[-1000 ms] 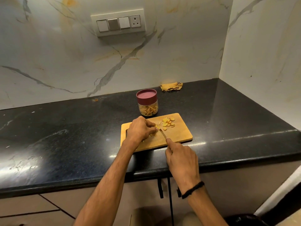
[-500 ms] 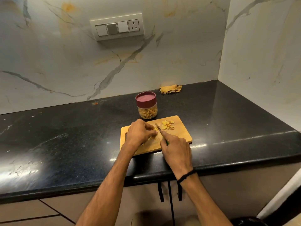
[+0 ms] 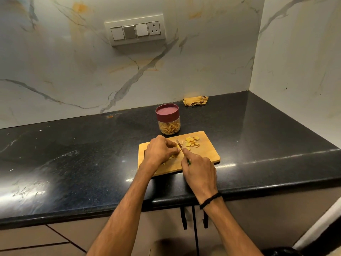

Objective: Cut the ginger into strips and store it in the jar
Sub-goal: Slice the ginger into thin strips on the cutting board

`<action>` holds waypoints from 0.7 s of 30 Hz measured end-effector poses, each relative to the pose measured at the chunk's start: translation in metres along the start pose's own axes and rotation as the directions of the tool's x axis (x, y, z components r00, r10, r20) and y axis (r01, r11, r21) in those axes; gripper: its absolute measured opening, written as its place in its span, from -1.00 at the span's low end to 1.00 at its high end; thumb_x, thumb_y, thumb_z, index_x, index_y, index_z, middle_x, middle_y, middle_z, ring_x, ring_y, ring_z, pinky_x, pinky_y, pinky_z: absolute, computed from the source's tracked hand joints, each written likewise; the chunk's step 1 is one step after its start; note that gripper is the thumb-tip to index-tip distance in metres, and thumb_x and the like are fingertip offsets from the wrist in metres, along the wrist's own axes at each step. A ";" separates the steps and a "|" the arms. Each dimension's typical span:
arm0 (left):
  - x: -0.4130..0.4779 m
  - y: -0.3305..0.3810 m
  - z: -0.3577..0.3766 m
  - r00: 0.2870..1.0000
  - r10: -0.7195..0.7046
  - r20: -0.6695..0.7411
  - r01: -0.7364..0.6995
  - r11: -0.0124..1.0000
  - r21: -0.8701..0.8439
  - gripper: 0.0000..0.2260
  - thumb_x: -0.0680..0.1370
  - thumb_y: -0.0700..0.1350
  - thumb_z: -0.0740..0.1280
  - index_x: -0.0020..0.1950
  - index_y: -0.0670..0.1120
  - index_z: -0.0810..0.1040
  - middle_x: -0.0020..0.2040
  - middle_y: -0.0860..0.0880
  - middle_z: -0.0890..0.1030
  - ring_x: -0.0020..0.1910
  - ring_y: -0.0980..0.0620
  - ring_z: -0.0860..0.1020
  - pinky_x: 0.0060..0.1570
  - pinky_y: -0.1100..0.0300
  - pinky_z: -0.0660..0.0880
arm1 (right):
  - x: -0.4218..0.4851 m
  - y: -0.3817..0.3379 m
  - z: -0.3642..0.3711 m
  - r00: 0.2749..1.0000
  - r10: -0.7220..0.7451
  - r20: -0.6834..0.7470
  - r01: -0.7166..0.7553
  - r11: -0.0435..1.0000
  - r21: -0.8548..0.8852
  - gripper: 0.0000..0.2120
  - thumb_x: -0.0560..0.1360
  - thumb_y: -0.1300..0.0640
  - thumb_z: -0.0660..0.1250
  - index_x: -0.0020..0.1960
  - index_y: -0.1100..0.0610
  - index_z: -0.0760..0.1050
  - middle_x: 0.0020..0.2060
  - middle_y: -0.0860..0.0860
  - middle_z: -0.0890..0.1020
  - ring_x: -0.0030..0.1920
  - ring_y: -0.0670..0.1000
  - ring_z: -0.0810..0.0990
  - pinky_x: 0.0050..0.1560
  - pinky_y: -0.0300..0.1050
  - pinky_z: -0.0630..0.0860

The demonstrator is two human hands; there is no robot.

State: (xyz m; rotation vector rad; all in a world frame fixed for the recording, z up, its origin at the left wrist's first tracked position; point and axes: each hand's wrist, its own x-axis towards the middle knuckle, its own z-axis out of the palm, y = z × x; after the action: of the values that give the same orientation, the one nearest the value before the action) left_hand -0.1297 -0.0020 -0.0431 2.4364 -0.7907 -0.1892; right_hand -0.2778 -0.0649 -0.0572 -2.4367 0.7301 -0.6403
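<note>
A wooden cutting board [image 3: 208, 156] lies near the counter's front edge. My left hand [image 3: 159, 150] rests on the board with curled fingers holding down ginger pieces, mostly hidden beneath it; a few cut strips [image 3: 168, 160] show below the palm. My right hand [image 3: 200, 170] grips a small knife [image 3: 180, 144] with a green handle, its blade pointing away right beside my left fingertips. A pile of ginger slices [image 3: 192, 142] sits on the board's far right part. Behind the board stands a clear jar [image 3: 168, 126] with a maroon lid on, holding ginger strips.
The black stone counter [image 3: 73, 163] runs into a corner of marble walls on the right. A crumpled yellow cloth [image 3: 195, 101] lies at the back wall. A switch panel [image 3: 135, 31] is on the wall above. Cabinet doors with black handles [image 3: 185, 218] are below.
My right hand moved forward onto the board with the knife, bringing the blade up beside my left fingertips. My left hand stays on the ginger.
</note>
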 end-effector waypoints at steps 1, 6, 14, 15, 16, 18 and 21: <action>0.000 0.000 0.000 1.000 -0.001 0.001 0.001 1.000 0.002 -0.75 0.52 -0.04 0.49 0.18 -0.01 0.70 0.13 0.05 0.69 -0.16 0.21 0.54 -0.20 0.34 0.46 | 0.000 0.000 0.000 1.000 -0.003 0.000 0.003 1.000 -0.005 -0.62 0.65 -0.03 0.14 0.46 -0.13 0.33 -0.31 -0.13 0.45 -0.38 -0.14 0.35 -0.48 -0.38 0.14; -0.001 0.002 -0.001 1.000 -0.004 0.004 0.004 1.000 0.002 -0.76 0.52 -0.05 0.49 0.17 -0.02 0.70 0.09 0.06 0.71 -0.15 0.20 0.58 -0.12 0.25 0.57 | 0.002 0.000 -0.001 1.000 -0.012 0.006 0.012 0.999 -0.050 -0.61 0.65 -0.04 0.12 0.48 -0.15 0.29 -0.14 -0.07 0.64 -0.30 -0.14 0.36 -0.45 -0.35 0.13; -0.002 0.009 0.001 0.998 -0.068 0.001 0.067 0.997 0.049 -0.83 0.52 0.00 0.48 0.07 -0.01 0.73 -0.05 0.07 0.71 -0.15 0.10 0.64 -0.05 0.01 0.66 | 0.008 -0.001 -0.005 0.997 -0.027 0.078 0.038 0.989 -0.145 -0.64 0.67 -0.04 0.07 0.45 -0.17 0.33 0.00 -0.04 0.62 -0.15 -0.06 0.46 -0.22 -0.18 0.30; -0.001 0.011 0.001 0.997 -0.077 0.003 0.077 0.995 0.058 -0.85 0.53 0.00 0.48 0.04 -0.02 0.74 -0.07 0.07 0.71 -0.16 0.09 0.64 -0.05 0.00 0.66 | 0.008 -0.001 -0.006 0.995 -0.027 0.091 0.040 0.989 -0.145 -0.64 0.67 -0.04 0.07 0.45 -0.16 0.33 0.00 -0.03 0.61 -0.15 -0.05 0.46 -0.21 -0.17 0.30; -0.001 0.012 0.001 0.996 -0.085 0.008 0.084 0.994 0.065 -0.87 0.53 0.00 0.47 0.01 -0.01 0.74 -0.09 0.07 0.71 -0.17 0.08 0.64 -0.05 -0.02 0.66 | 0.007 -0.001 -0.006 0.994 -0.028 0.102 0.043 0.989 -0.144 -0.64 0.67 -0.03 0.07 0.45 -0.16 0.32 0.01 -0.03 0.61 -0.14 -0.05 0.47 -0.21 -0.17 0.30; 0.000 0.013 -0.001 0.995 -0.093 0.024 0.090 0.993 0.078 -0.89 0.53 -0.01 0.48 -0.01 -0.01 0.74 -0.09 0.07 0.71 -0.16 0.08 0.63 -0.03 -0.04 0.65 | 0.002 0.001 -0.010 0.992 -0.025 0.123 0.042 0.989 -0.141 -0.62 0.67 -0.01 0.06 0.48 -0.16 0.28 0.05 -0.02 0.60 -0.05 -0.02 0.53 -0.20 -0.17 0.29; 0.003 0.011 -0.004 0.995 -0.090 0.052 0.087 0.995 0.053 -0.85 0.52 -0.02 0.49 0.06 -0.02 0.73 -0.01 0.06 0.71 -0.08 0.10 0.63 0.03 -0.04 0.64 | -0.012 0.009 -0.018 0.987 -0.022 0.156 0.043 0.990 -0.137 -0.60 0.67 -0.01 0.06 0.50 -0.16 0.23 0.08 -0.01 0.58 0.03 0.01 0.55 -0.14 -0.16 0.29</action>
State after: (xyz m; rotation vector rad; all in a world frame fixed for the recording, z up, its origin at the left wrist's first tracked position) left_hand -0.1314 -0.0094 -0.0340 2.5254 -0.7197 -0.2737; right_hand -0.3002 -0.0704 -0.0525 -2.5970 0.6942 -0.4186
